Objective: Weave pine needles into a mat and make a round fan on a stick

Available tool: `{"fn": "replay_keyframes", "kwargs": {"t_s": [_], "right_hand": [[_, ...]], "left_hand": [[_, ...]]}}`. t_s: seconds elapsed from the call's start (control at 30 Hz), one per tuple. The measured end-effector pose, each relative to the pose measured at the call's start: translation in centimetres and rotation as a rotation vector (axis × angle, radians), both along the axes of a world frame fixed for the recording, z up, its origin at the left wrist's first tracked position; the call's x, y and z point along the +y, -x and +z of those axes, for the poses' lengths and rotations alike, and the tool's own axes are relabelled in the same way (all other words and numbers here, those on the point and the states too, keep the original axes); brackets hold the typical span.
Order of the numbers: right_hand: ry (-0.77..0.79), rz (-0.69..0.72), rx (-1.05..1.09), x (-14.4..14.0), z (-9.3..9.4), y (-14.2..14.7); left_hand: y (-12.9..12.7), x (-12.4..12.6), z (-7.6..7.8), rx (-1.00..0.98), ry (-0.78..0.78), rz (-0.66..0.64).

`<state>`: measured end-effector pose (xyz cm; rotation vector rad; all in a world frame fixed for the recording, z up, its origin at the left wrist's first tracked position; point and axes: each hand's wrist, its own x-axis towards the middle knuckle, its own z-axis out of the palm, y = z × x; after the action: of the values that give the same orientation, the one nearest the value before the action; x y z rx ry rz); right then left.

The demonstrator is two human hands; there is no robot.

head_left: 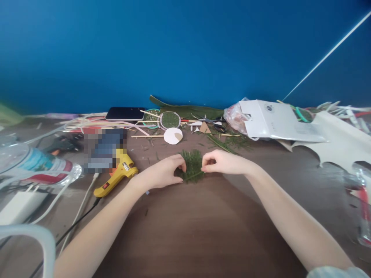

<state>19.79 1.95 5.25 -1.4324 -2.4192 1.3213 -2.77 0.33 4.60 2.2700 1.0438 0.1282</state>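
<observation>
Woven green mat (192, 166) lying flat on the brown table (203, 224), pinched at its left edge by the left hand (162, 173) and at its right edge by the right hand (223, 162), fingers of each closed on it. Left of the mat lies a yellow glue gun (117, 173); beyond the mat, a white paper disc (173, 136) and a round green woven piece (169, 120); right of and beyond it, a white package (275, 121).

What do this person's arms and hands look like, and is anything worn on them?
Both forearms are bare, and the left hand and right hand wear no gloves, rings or watch that I can see. Only a light grey-blue sleeve edge shows at the right arm's upper end.
</observation>
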Motion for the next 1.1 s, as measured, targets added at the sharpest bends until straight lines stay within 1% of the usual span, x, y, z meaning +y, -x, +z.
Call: {"fn": "replay_keyframes", "kwargs": {"t_s": [0.3, 0.57, 0.83, 1.1], "right_hand": [[0.004, 0.007, 0.003, 0.1, 0.3, -0.5], [-0.018, -0.03, -0.004, -0.3, 0.5, 0.0], [-0.047, -0.063, 0.011, -0.7, -0.1, 1.0], [-0.101, -0.1, -0.038, -1.1, -0.7, 1.8]], "left_hand": [[0.0, 0.1, -0.3, -0.001, -0.028, -0.01], [0.3, 0.4, -0.5, -0.064, -0.028, -0.049], [0.4, 0.5, -0.6, -0.077, -0.032, -0.055], [0.3, 0.5, -0.8, -0.079, -0.03, -0.06]]}}
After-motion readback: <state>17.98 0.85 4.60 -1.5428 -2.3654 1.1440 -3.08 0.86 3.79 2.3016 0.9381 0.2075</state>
